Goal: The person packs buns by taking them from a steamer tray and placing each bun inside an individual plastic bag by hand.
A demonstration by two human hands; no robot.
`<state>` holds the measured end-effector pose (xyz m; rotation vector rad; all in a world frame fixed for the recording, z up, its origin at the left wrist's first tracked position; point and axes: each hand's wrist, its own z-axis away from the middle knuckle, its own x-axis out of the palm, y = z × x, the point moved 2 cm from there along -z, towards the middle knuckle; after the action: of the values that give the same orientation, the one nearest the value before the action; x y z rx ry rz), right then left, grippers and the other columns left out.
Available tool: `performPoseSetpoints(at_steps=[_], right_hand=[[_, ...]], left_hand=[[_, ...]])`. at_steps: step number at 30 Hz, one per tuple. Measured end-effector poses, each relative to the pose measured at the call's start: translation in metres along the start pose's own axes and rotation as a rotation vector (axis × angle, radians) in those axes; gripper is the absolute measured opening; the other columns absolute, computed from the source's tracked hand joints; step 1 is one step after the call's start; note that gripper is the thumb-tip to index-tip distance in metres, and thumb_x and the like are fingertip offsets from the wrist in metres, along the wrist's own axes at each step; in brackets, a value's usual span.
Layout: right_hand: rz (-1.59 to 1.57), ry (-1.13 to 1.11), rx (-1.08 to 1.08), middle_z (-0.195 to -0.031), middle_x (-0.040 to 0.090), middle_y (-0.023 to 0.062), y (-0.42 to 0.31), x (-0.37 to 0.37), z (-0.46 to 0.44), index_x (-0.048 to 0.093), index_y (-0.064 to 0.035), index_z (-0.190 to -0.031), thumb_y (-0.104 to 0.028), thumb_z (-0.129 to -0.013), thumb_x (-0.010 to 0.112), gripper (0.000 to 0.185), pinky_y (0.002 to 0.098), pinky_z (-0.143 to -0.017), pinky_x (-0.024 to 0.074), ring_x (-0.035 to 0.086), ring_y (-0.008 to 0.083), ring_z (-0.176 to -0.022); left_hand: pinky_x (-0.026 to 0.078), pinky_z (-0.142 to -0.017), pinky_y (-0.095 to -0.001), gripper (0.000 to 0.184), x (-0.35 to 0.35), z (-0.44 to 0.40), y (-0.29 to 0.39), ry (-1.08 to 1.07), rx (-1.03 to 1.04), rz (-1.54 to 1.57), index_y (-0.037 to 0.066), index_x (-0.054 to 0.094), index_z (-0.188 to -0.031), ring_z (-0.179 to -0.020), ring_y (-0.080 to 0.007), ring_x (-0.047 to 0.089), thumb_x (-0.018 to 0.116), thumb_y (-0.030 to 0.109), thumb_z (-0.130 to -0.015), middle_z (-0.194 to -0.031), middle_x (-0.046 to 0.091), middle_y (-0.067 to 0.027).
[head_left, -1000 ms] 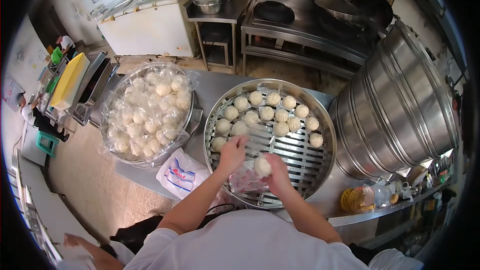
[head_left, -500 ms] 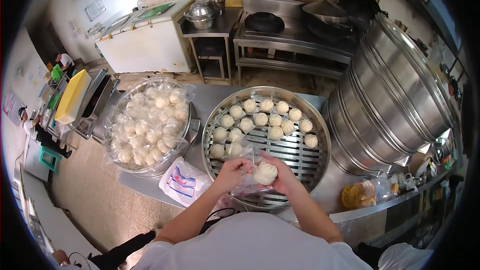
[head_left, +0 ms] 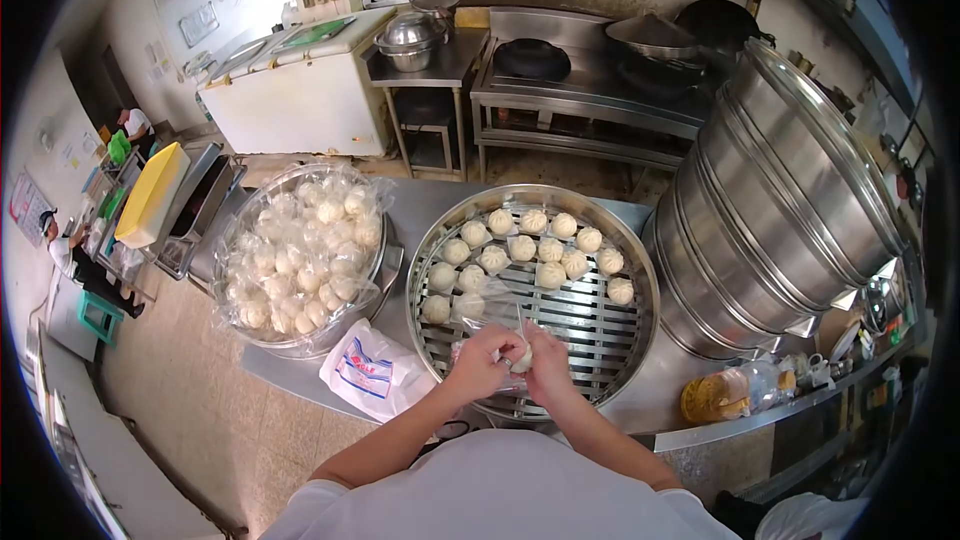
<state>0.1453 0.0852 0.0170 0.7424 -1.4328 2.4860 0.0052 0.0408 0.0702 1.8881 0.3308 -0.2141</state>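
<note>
the left hand (head_left: pixel 480 366) and right hand (head_left: pixel 548 370) meet above the near part of a slatted steamer tray (head_left: pixel 595 342), their fingers closed around a bun (head_left: pixel 521 361) partly hidden between them. pleated buns (head_left: pixel 550 275) sit on the slats beyond both hands. left of the left hand: a printed plastic bag (head_left: pixel 370 370), then a basin (head_left: pixel 318 343) of plastic-wrapped buns (head_left: pixel 290 260). right of the right hand: stacked steamer tiers (head_left: pixel 775 200) and a bottle of yellow liquid (head_left: pixel 715 396).
</note>
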Motion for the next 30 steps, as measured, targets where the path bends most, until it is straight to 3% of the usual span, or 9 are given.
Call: performPoseSetpoints(at_steps=[2, 7, 10, 16, 19, 22, 25, 29, 30], right_hand=[[-0.138, -0.036, 0.071, -0.102, 0.069, 0.0081, -0.006, 0.002, 0.008, 0.062, -0.0040, -0.122, -0.027, -0.110, 0.046, 0.030, 0.0346, -0.064, 0.0581, 0.070, 0.0191, -0.082], [-0.373, -0.009, 0.203, -0.112, 0.068, 0.0124, -0.024, 0.017, 0.023, 0.056, -0.0047, -0.126, -0.036, -0.113, 0.042, 0.036, 0.0383, -0.073, 0.0593, 0.069, 0.0226, -0.095], [-0.295, -0.041, 0.112, -0.112, 0.068, 0.0129, -0.013, 0.005, 0.004, 0.057, -0.0039, -0.124, -0.036, -0.113, 0.041, 0.037, 0.0380, -0.075, 0.0593, 0.069, 0.0231, -0.096], [-0.246, 0.148, 0.133, -0.109, 0.069, 0.0132, 0.000, -0.002, -0.023, 0.061, 0.0005, -0.122, -0.034, -0.108, 0.055, 0.038, 0.0336, -0.070, 0.0588, 0.070, 0.0230, -0.086], [0.091, 0.153, -0.039, -0.115, 0.071, 0.0162, 0.004, -0.006, -0.023, 0.068, 0.0000, -0.121, -0.028, -0.102, 0.067, 0.034, 0.0388, -0.080, 0.0575, 0.071, 0.0280, -0.095], [0.695, 0.145, -0.415, -0.118, 0.070, 0.0205, 0.008, -0.021, -0.025, 0.068, 0.0030, -0.122, -0.023, -0.092, 0.075, 0.040, 0.0435, -0.089, 0.0555, 0.070, 0.0344, -0.100], [1.068, 0.045, -0.907, -0.116, 0.070, 0.0236, -0.009, -0.007, -0.004, 0.064, 0.0051, -0.126, -0.017, -0.083, 0.078, 0.050, 0.0463, -0.096, 0.0526, 0.067, 0.0408, -0.106], [1.157, -0.069, -0.976, -0.111, 0.069, 0.0252, -0.016, 0.017, 0.016, 0.058, 0.0017, -0.131, -0.010, -0.083, 0.072, 0.051, 0.0472, -0.092, 0.0534, 0.066, 0.0444, -0.105], [1.189, -0.066, -0.875, -0.112, 0.069, 0.0253, -0.018, 0.021, 0.018, 0.059, 0.0010, -0.129, -0.010, -0.083, 0.072, 0.049, 0.0474, -0.090, 0.0538, 0.066, 0.0444, -0.104]], left_hand=[[0.048, -0.080, -0.0410, 0.017, -0.006, -0.006, 0.010, -0.019, 0.170, -0.142, 0.005, 0.065, -0.089, -0.085, -0.0318, 0.062, 0.066, -0.005, -0.076, -0.085, 0.065, -0.0097], [0.046, -0.078, -0.0438, 0.015, -0.019, -0.017, 0.009, -0.107, 0.178, -0.303, 0.007, 0.057, -0.081, -0.084, -0.0344, 0.060, 0.066, -0.001, -0.072, -0.084, 0.065, -0.0082], [0.045, -0.079, -0.0438, 0.013, -0.012, -0.012, 0.007, -0.120, 0.168, -0.367, 0.007, 0.057, -0.081, -0.085, -0.0344, 0.060, 0.066, 0.000, -0.073, -0.083, 0.064, -0.0085], [0.045, -0.079, -0.0465, 0.018, 0.021, 0.009, 0.000, -0.117, 0.154, -0.278, 0.006, 0.059, -0.086, -0.084, -0.0359, 0.059, 0.066, -0.003, -0.071, -0.083, 0.062, -0.0117], [0.048, -0.083, -0.0460, 0.019, 0.015, 0.013, 0.005, -0.171, 0.110, -0.272, 0.006, 0.062, -0.090, -0.090, -0.0371, 0.061, 0.069, 0.000, -0.072, -0.087, 0.064, -0.0131], [0.052, -0.084, -0.0454, 0.021, 0.003, 0.010, 0.032, -0.025, 0.043, -0.258, 0.006, 0.065, -0.094, -0.094, -0.0381, 0.063, 0.071, 0.004, -0.074, -0.091, 0.066, -0.0139], [0.054, -0.080, -0.0459, 0.020, -0.002, -0.008, 0.038, 0.069, 0.056, -0.388, 0.008, 0.065, -0.095, -0.091, -0.0380, 0.065, 0.070, 0.007, -0.076, -0.092, 0.068, -0.0145], [0.054, -0.071, -0.0478, 0.014, -0.004, -0.010, 0.032, 0.047, -0.034, -0.442, 0.008, 0.064, -0.091, -0.079, -0.0380, 0.065, 0.066, 0.008, -0.077, -0.086, 0.067, -0.0153], [0.053, -0.070, -0.0477, 0.013, -0.006, -0.010, 0.028, 0.038, -0.035, -0.436, 0.007, 0.063, -0.090, -0.078, -0.0382, 0.065, 0.065, 0.008, -0.078, -0.084, 0.067, -0.0155]])
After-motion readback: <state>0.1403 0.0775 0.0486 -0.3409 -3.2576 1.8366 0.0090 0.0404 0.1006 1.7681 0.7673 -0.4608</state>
